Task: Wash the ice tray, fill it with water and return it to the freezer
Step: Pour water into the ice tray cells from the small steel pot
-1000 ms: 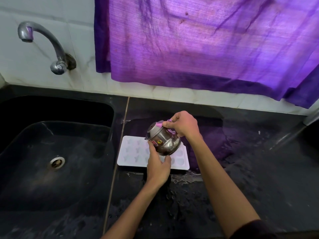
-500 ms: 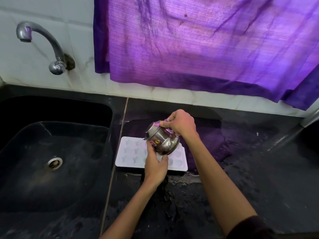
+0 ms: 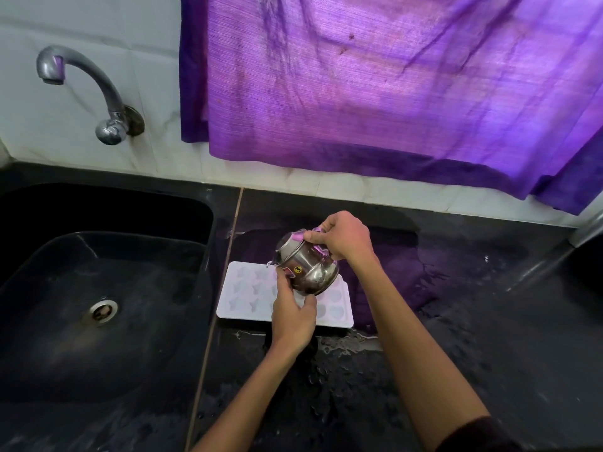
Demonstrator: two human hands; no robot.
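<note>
A purple curtain (image 3: 375, 86) is hanging down over the white tiled wall (image 3: 81, 34), glowing with backlight. A metal tap (image 3: 81, 89) is jutting out over the black sink (image 3: 42, 321), its drain (image 3: 103, 310) sitting near the middle. Water droplets are lying across the black countertop (image 3: 489, 337).

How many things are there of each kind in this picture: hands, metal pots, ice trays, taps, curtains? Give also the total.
Hands: 2, the left hand and the right hand
Metal pots: 1, the steel pot, gripped by both hands
Ice trays: 1, the white ice tray
Taps: 1, the tap
Curtains: 1, the purple curtain
Total: 6
</note>
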